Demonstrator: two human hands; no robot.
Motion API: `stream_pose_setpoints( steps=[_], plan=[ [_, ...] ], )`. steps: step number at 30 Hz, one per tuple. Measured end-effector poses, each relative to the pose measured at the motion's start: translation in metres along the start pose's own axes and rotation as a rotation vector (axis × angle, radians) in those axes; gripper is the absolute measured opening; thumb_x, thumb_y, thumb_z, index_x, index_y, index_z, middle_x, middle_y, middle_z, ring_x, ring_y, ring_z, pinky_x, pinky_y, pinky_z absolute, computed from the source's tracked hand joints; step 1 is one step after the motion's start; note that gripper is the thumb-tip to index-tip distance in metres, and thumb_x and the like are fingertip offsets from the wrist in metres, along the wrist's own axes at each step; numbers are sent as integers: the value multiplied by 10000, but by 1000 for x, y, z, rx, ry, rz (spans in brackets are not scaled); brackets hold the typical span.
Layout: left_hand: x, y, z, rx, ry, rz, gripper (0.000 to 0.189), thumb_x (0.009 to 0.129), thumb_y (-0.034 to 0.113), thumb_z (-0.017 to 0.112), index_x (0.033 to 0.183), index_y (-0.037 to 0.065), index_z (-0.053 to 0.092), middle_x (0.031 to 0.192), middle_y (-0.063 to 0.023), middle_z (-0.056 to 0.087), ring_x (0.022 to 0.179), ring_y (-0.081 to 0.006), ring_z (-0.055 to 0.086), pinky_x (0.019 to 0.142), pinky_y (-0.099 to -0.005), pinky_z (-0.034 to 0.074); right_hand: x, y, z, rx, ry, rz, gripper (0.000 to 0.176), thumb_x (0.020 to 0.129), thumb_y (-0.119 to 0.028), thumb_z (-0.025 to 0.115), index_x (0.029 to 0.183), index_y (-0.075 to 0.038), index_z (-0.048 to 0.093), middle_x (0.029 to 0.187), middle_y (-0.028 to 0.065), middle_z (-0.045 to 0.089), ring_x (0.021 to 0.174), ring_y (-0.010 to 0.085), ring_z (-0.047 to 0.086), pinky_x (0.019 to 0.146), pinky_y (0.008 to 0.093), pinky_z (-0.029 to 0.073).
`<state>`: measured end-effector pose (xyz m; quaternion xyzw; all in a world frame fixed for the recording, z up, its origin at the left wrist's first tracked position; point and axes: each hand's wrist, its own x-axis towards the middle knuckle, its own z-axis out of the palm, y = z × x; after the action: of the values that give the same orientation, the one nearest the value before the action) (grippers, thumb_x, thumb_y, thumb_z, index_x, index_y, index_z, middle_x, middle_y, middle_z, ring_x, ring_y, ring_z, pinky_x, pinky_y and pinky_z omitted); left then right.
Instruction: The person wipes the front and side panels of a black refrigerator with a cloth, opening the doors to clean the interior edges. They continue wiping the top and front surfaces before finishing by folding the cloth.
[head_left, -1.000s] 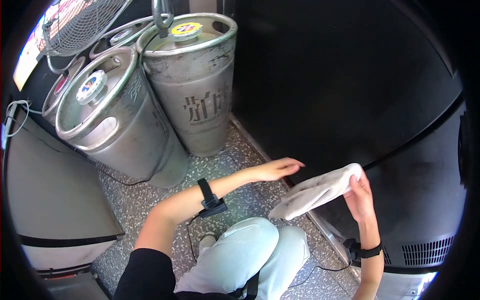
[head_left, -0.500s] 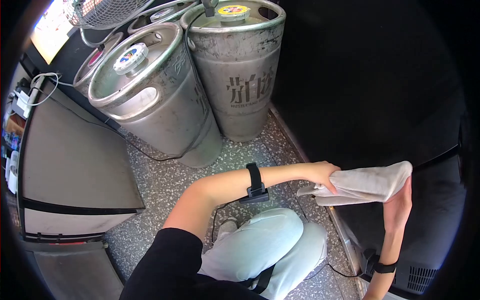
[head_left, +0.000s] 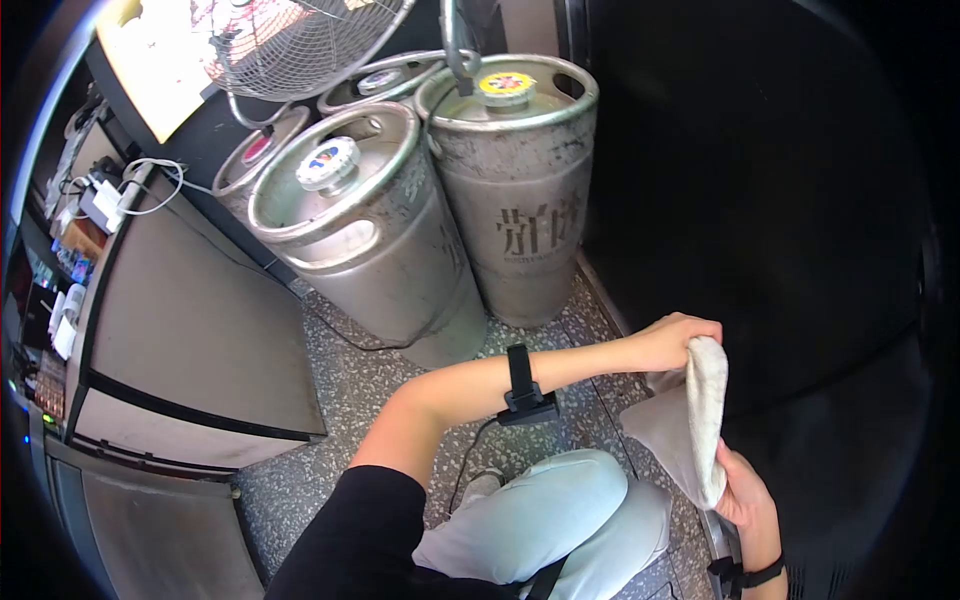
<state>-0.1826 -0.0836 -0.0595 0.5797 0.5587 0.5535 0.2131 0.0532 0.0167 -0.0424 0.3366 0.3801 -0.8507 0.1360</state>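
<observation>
Clock positions are read from the centre of my view. The pale cloth (head_left: 706, 430) is at 4 o'clock, held clear of the floor (head_left: 385, 405) between my two hands, folded over along its long edge. My left hand (head_left: 678, 342), at 3 o'clock, is closed on the upper end of the cloth. My right hand (head_left: 748, 492), at 4 o'clock, grips the lower end, thumb against the edge; its fingers are partly behind the fabric, so I cannot tell how tightly they are curled. A black strap (head_left: 520, 370) carrying a small unit is fitted to my left forearm.

A black panel (head_left: 760, 180) stands at 2 o'clock, close to both hands. A metal keg (head_left: 375, 290) stands at 10 o'clock; beside it, at 1 o'clock, is a keg with a yellow cap (head_left: 520, 220). The fan (head_left: 300, 50) is at 11 o'clock; a grey cabinet (head_left: 210, 320) is at 9 o'clock.
</observation>
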Motion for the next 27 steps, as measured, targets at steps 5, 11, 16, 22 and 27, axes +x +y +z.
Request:
stream_pose_setpoints(
  steps=[5, 11, 16, 22, 27],
  plan=[
    [19, 38, -18, 28, 14, 82, 154, 685, 1, 611, 835, 4, 580, 782, -116, 633, 795, -220, 632, 679, -319, 467, -21, -1, -6, 73, -6, -89, 384, 931, -257, 455, 1143, 62, 472, 1009, 149, 618, 835, 225, 651, 689, 349, 569],
    [31, 41, -36, -153, -40, -178, 171, 679, -2, 597, 850, 2, 604, 747, -97, 641, 728, -143, 621, 614, -294, 483, -69, -41, 25, -202, 131, -694, 332, 906, -211, 504, 1116, 45, 499, 1058, 138, 598, 940, 198, 609, 841, 312, 490],
    [36, 7, -4, -266, -142, -141, 292, 649, 90, 675, 923, 26, 598, 811, -60, 625, 789, -121, 585, 668, -270, 481, -101, -88, 38, -240, 238, -1046, 387, 932, -300, 464, 1163, 10, 489, 1136, 103, 559, 1068, 178, 530, 940, 315, 393],
    [46, 48, 34, -760, -564, -204, 751, 706, 313, 727, 1308, 35, 374, 1155, -100, 544, 1094, -174, 491, 933, -287, 382, -100, -114, 63, -571, 741, -1368, 465, 935, -351, 448, 1242, -2, 467, 1239, 91, 501, 1201, 162, 407, 1021, 311, 261],
    [67, 94, 56, -1296, -586, -54, 837, 780, 355, 674, 1396, 76, 181, 1331, -73, 371, 1184, -150, 409, 987, -285, 340, -111, -164, 45, -1332, 1411, -1584, 530, 872, -347, 555, 1268, -10, 447, 1275, 159, 458, 1234, 257, 379, 1040, 367, 273]
  ],
)
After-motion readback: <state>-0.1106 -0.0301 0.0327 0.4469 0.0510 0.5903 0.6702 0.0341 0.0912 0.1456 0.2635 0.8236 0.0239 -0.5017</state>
